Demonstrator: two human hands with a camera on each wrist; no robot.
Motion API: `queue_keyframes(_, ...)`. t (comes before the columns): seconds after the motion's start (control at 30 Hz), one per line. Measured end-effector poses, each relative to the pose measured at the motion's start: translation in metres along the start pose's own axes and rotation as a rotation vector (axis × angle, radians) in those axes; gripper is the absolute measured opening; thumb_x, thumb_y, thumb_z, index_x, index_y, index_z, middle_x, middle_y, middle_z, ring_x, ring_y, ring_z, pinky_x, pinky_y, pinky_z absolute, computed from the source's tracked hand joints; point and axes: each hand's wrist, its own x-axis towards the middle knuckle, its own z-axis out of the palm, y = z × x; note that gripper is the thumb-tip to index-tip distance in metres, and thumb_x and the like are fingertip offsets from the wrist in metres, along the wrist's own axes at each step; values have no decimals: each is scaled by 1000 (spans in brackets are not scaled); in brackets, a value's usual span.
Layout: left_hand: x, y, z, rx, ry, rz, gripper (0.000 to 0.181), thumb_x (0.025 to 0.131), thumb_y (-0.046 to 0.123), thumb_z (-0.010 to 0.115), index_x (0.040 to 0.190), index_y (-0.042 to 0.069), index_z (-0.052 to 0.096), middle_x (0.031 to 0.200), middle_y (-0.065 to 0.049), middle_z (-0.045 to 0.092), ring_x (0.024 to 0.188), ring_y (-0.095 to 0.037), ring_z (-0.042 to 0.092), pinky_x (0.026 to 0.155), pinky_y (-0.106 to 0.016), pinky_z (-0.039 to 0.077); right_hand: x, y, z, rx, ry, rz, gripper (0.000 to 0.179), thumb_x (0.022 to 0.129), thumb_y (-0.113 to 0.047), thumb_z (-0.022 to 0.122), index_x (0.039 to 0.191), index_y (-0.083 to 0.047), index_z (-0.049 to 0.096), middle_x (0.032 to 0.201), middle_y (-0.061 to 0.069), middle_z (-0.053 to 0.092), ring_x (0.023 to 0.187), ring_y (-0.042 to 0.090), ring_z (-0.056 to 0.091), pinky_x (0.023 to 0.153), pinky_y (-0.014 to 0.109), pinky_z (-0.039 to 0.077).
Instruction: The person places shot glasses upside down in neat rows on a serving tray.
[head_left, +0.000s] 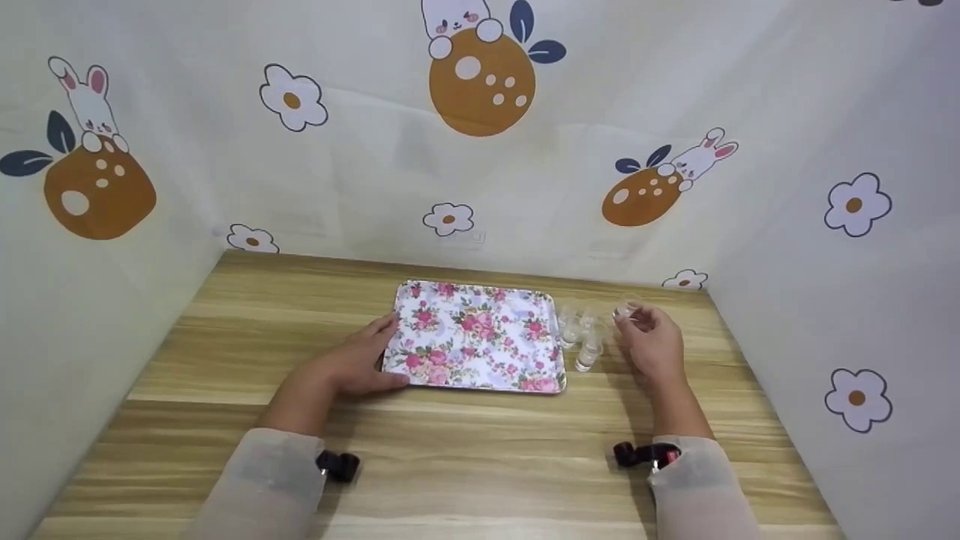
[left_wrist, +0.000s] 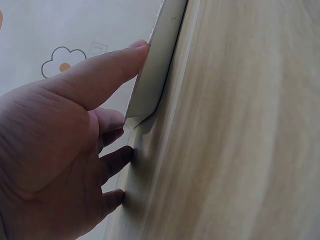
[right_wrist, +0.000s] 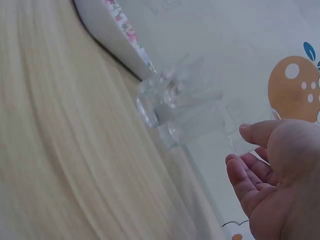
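Note:
A rectangular tray (head_left: 480, 337) with pink roses on white lies on the wooden table. My left hand (head_left: 367, 360) rests against its left side, the thumb at the near left corner and the other fingers spread along the edge. In the left wrist view, thumb and index finger touch the tray's pale rim (left_wrist: 155, 70). My right hand (head_left: 656, 341) pinches a small clear glass (right_wrist: 242, 117) between thumb and fingers, to the right of the tray. Several similar clear glasses (head_left: 589, 352) stand close together beside the tray's right edge; their outlines overlap.
Wooden table surface (head_left: 480, 465) spreads in front of the tray and on both sides. Pale fabric walls (head_left: 360, 172) printed with rabbits, oranges and flowers enclose the table at the back, left and right.

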Motion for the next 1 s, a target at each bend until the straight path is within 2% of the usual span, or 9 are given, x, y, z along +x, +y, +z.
queue_keyframes(0.17, 0, 1, 0, -15, -3, -15, 112, 95, 57, 76, 173, 9, 11, 184, -8, 3, 166, -48, 10, 133, -67, 20, -5, -18, 10, 83, -26, -42, 40, 99, -17, 78, 133, 0, 66, 129, 19, 74, 104, 4, 68, 89, 11, 57)
queue_keyframes(0.37, 0, 3, -1, -4, -6, -15, 113, 95, 58, 75, 173, 8, 11, 184, -9, 3, 166, -50, 11, 133, -67, 20, -19, -44, 34, 141, -102, -73, 40, 96, -15, 81, 132, -3, 69, 125, 16, 77, 107, 8, 71, 93, 14, 59)
queue_keyframes(0.67, -2, 3, -2, 1, 6, -9, 113, 95, 59, 75, 173, 8, 11, 183, -10, 3, 165, -51, 12, 132, -69, 19, -44, -82, 89, 212, -208, -126, 36, 93, -14, 84, 127, -7, 73, 115, 13, 76, 107, 20, 71, 90, 21, 61)
queue_keyframes(1.0, -3, 5, -2, 1, -3, -8, 111, 95, 57, 75, 173, 8, 12, 183, -9, 3, 166, -49, 11, 133, -67, 19, -69, -112, 150, 236, -361, -168, 38, 92, -20, 85, 126, -9, 72, 114, 10, 75, 106, 22, 72, 96, 30, 62)
